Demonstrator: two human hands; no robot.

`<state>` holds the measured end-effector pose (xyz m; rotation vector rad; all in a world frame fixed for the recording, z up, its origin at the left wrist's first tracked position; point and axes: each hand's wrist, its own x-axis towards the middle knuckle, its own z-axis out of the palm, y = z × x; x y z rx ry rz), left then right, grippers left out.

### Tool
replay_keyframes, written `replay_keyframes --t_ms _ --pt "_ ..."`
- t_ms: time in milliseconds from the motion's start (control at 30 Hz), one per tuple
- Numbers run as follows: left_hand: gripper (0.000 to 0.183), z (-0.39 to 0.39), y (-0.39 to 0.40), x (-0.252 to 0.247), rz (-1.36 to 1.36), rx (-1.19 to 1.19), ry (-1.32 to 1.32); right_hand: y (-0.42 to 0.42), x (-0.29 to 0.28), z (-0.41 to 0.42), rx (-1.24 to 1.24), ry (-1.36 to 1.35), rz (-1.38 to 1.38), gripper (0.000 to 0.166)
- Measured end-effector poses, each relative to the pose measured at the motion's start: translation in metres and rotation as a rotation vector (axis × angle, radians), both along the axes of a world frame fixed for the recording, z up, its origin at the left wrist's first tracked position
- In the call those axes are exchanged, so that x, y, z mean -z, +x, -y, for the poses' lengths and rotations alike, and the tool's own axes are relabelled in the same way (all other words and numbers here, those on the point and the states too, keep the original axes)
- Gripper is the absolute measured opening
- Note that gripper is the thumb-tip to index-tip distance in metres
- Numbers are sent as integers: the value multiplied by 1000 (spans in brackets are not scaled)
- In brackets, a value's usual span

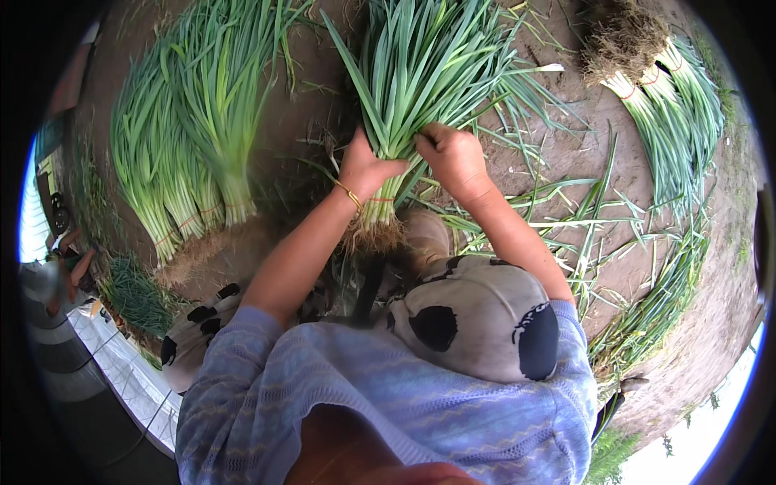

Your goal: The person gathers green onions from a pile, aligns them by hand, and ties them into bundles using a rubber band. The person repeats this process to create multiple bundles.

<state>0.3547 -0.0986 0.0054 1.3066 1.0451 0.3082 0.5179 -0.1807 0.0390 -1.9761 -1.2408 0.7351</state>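
Note:
A bundle of long green leafy stalks with pale stems (418,79), likely garlic greens or leeks, stands before me, its roots toward my body and a red band around the stems above them. My left hand (367,167) wraps the stems above the band, thumb across the front; a yellow bracelet circles that wrist. My right hand (451,154) is at the bundle's right side, fingers curled and fingertips at the leaves; whether they pinch a leaf I cannot tell.
Banded bundles (206,133) lie at the left, and more (673,121) at the upper right with roots (624,42) up. Loose leaves (582,230) litter the soil at right, beside a heap of stalks (661,309). Another person's arm (82,267) shows far left.

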Motion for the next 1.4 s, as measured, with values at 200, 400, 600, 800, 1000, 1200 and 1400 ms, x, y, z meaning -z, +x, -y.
replay_keyframes --t_ms 200,400,600,800,1000,1200,1400 --pt "70 4 -1 -9 -34 30 118 56 22 5 133 -240 334 20" --pt "67 2 -9 -9 -242 73 283 130 1 25 283 -495 527 71" --pt "71 9 -3 -16 -388 110 362 74 -25 -29 80 362 406 23" --pt "91 13 0 -23 -372 141 315 26 -25 -43 -241 241 529 32" --pt "103 4 -7 5 -49 40 110 28 -1 -7 -52 147 409 37" --pt "81 -1 -2 0 50 94 -133 27 15 9 56 159 266 34" --pt "59 0 4 -20 100 12 -302 31 3 18 314 291 134 38"
